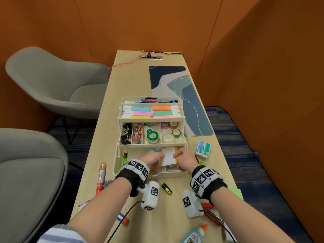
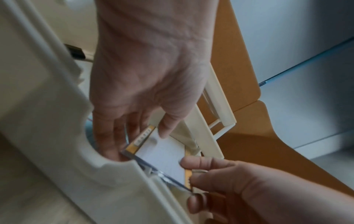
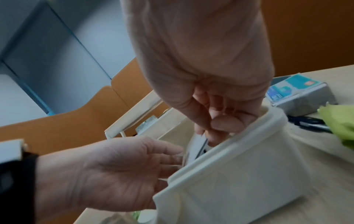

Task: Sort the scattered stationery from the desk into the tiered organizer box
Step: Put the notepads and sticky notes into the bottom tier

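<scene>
— Noting both hands inside the bottom tier of the cream plastic tiered organizer box [image 1: 175,174], which stands open on the pale wooden desk [image 1: 94,165]. What do they hold?

— A flat rectangular pack with a white face and orange edges [image 1: 168,156]. Left hand [image 1: 152,157]: thumb on top of the white face, fingers under the left edge. Right hand [image 1: 185,159]: thumb and curled fingers pinch the right edge. Pack tilted, near end down in the compartment.

— Wrist views agree?

— Left wrist view shows the pack [image 2: 162,157] just inside the box's front wall [image 2: 63,136], left hand [image 2: 145,78] gripping one end, right hand [image 2: 239,181] the other. Right wrist view: right hand [image 3: 206,84] pinching behind the rim [image 3: 229,151]; left hand [image 3: 107,171] with fingers reaching in; pack mostly hidden.

— Upper tiers?

— Top: pastel highlighters [image 1: 150,112], pens behind. Middle: black binder clips [image 1: 126,132], coloured paper clips [image 1: 137,135], green tape dispenser [image 1: 152,136], tape rolls [image 1: 172,131].

— On the desk?

— Blue-green staple box [image 1: 203,149] right of the organizer; red marker [image 1: 101,178] on the left; small black-and-yellow item [image 1: 166,188] between the wrists; glue bottle with orange cap [image 1: 194,234] at the near edge; blue patterned desk mat [image 1: 182,100] beyond.
</scene>
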